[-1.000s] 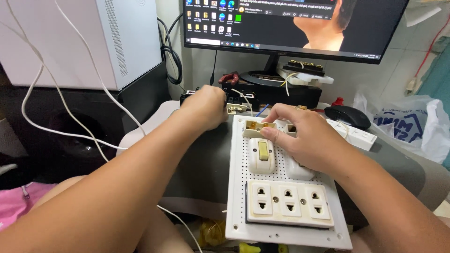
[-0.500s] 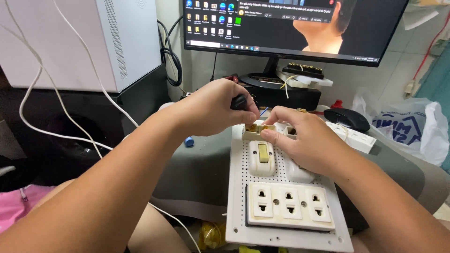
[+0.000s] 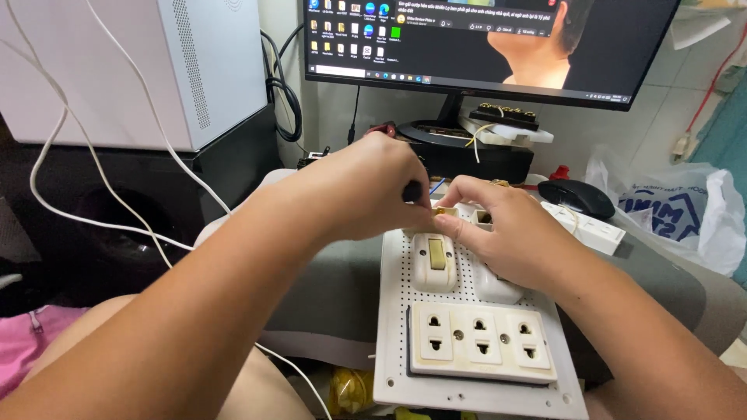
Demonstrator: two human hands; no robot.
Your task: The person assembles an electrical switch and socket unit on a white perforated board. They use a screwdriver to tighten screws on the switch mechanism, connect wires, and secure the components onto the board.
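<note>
Head view, left hand (image 3: 366, 183) holding screwdriver (image 3: 412, 191), white board (image 3: 397, 311)

perforated board (image 3: 398, 327) white, dotted with holes | socket strip (image 3: 482, 342) cream | switch (image 3: 434, 262) cream, yellow rocker | mouse (image 3: 576, 197) black | bag (image 3: 685, 214) white with blue print
</note>
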